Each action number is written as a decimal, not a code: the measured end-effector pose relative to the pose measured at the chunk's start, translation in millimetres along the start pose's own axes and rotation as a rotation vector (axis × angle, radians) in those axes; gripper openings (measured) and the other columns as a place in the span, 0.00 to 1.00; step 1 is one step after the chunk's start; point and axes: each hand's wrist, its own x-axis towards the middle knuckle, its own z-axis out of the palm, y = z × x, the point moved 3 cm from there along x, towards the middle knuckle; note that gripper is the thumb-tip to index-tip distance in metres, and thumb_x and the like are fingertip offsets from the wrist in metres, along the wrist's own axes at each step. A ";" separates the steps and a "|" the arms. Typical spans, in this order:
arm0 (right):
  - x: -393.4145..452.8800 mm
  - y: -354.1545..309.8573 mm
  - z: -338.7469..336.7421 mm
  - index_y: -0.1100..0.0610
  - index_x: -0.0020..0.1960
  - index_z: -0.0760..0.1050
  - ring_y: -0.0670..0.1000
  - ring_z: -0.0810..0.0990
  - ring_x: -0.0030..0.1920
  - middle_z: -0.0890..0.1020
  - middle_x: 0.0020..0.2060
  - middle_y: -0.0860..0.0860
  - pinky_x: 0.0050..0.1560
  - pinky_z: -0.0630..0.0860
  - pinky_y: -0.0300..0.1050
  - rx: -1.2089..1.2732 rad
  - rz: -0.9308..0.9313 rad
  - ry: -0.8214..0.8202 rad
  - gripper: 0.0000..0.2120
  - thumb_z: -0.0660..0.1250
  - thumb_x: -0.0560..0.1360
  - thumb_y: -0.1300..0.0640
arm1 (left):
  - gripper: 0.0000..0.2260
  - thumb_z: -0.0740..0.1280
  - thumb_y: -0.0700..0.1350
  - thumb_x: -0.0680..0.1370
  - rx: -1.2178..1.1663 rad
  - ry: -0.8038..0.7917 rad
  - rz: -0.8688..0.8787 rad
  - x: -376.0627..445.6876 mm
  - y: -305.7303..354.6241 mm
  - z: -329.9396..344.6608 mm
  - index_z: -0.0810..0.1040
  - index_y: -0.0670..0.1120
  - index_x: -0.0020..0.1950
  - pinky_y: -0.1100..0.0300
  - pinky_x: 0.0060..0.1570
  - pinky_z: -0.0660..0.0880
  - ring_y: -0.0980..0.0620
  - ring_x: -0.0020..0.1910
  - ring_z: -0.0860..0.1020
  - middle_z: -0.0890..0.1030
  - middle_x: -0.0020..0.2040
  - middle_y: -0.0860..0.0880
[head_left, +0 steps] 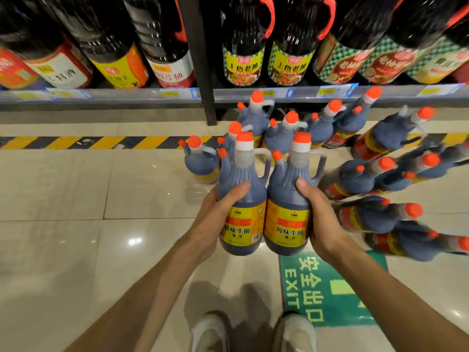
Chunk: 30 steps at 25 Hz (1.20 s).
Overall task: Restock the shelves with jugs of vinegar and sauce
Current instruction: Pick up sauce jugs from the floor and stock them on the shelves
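I hold two dark sauce jugs side by side in front of me, above the floor. My left hand grips the left jug, thumb across its shoulder. My right hand grips the right jug the same way. Both jugs have orange caps, clear handles and yellow labels. Several more matching jugs stand on the floor just beyond them, below the shelf. To the right, several jugs appear tilted or lying.
The shelf above holds dark bottles with yellow, checked and white labels, split by a black upright post. A yellow-black hazard stripe runs along the floor. A green EXIT sticker lies by my white shoes.
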 end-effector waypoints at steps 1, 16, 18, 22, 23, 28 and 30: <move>-20.7 -29.4 7.0 0.51 0.68 0.79 0.58 0.86 0.59 0.86 0.60 0.55 0.64 0.79 0.60 -0.014 0.001 0.000 0.35 0.75 0.66 0.36 | 0.23 0.75 0.55 0.73 -0.005 -0.001 -0.005 -21.7 27.7 8.5 0.80 0.52 0.66 0.59 0.45 0.83 0.49 0.53 0.87 0.87 0.56 0.49; -351.5 -562.6 175.5 0.51 0.67 0.81 0.59 0.85 0.60 0.85 0.62 0.57 0.61 0.81 0.58 -0.037 -0.225 -0.088 0.25 0.69 0.74 0.40 | 0.28 0.81 0.60 0.65 -0.005 -0.078 0.224 -373.2 557.7 140.8 0.82 0.54 0.63 0.53 0.51 0.83 0.50 0.53 0.87 0.88 0.55 0.51; -387.4 -605.4 196.9 0.48 0.62 0.84 0.58 0.86 0.57 0.86 0.59 0.55 0.54 0.84 0.55 -0.058 -0.268 -0.116 0.24 0.71 0.71 0.37 | 0.32 0.79 0.59 0.65 -0.003 -0.074 0.246 -410.0 600.4 147.4 0.80 0.51 0.67 0.45 0.59 0.81 0.46 0.55 0.86 0.87 0.57 0.48; -435.5 -668.8 228.8 0.41 0.61 0.84 0.57 0.87 0.57 0.87 0.59 0.52 0.48 0.85 0.49 -0.132 -0.334 -0.163 0.29 0.74 0.65 0.28 | 0.28 0.75 0.56 0.68 -0.010 -0.110 0.332 -456.1 667.4 153.4 0.80 0.50 0.67 0.40 0.62 0.79 0.42 0.54 0.86 0.87 0.56 0.45; -441.4 -678.3 233.7 0.41 0.61 0.84 0.57 0.86 0.58 0.86 0.59 0.52 0.48 0.85 0.49 -0.140 -0.354 -0.173 0.30 0.75 0.64 0.27 | 0.26 0.75 0.56 0.70 0.001 -0.123 0.347 -462.2 678.5 153.6 0.80 0.50 0.67 0.40 0.62 0.79 0.42 0.54 0.86 0.87 0.56 0.45; -448.3 -715.7 242.2 0.43 0.58 0.86 0.59 0.87 0.55 0.87 0.58 0.55 0.46 0.85 0.50 -0.109 -0.395 -0.168 0.33 0.79 0.59 0.28 | 0.28 0.75 0.58 0.71 0.024 -0.191 0.397 -470.6 721.4 166.9 0.78 0.51 0.69 0.39 0.62 0.79 0.43 0.56 0.86 0.87 0.58 0.46; -444.2 -733.9 240.2 0.42 0.58 0.85 0.58 0.87 0.55 0.87 0.57 0.54 0.45 0.85 0.48 -0.121 -0.427 -0.169 0.31 0.77 0.61 0.27 | 0.29 0.75 0.58 0.70 0.032 -0.193 0.412 -465.1 732.4 175.9 0.78 0.51 0.69 0.39 0.62 0.79 0.43 0.55 0.86 0.87 0.58 0.46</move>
